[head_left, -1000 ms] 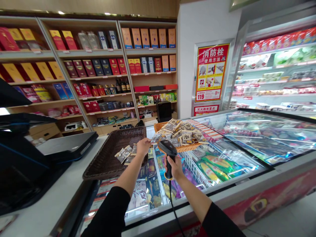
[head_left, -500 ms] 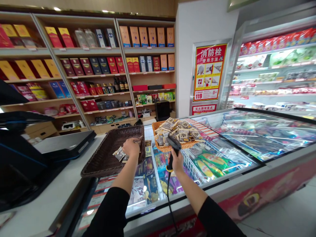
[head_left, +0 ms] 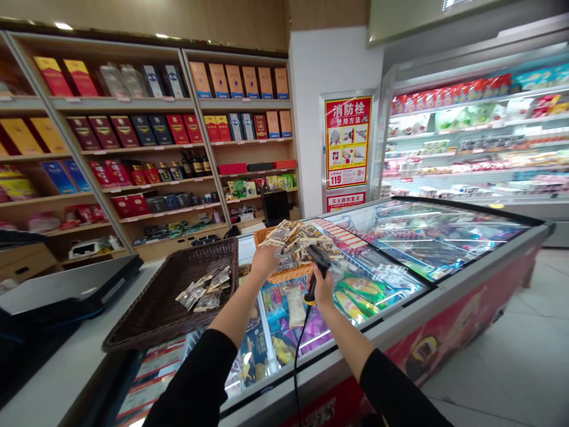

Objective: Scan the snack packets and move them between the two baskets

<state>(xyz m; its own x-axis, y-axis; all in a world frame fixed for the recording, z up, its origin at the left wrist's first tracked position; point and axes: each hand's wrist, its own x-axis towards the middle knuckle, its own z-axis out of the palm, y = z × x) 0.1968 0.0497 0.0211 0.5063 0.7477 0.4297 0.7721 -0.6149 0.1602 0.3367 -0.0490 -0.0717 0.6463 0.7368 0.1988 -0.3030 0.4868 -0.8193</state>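
My right hand (head_left: 323, 284) is wrapped round the black grip of a handheld barcode scanner (head_left: 318, 261), whose cable hangs down. The scanner's head lies over the front of an orange wicker basket (head_left: 291, 273) heaped with small snack packets (head_left: 306, 236). At the left side of that basket is my left hand (head_left: 265, 262), back toward me, its fingertips among the packets; whether they grip one is hidden. To its left, a dark brown wicker basket (head_left: 151, 305) holds several similar packets (head_left: 207, 289) in a loose pile.
Both baskets rest on the glass top of a chest freezer (head_left: 391, 284) filled with frozen goods. A counter with a flat black-edged device (head_left: 71, 284) stands at left. Shelves of boxes (head_left: 146, 130) line the back. An open chilled display (head_left: 471, 130) is at right.
My left hand has let go of packets in the brown basket and moved right to the orange basket. The scanner stays in my right hand. The view has turned slightly right.
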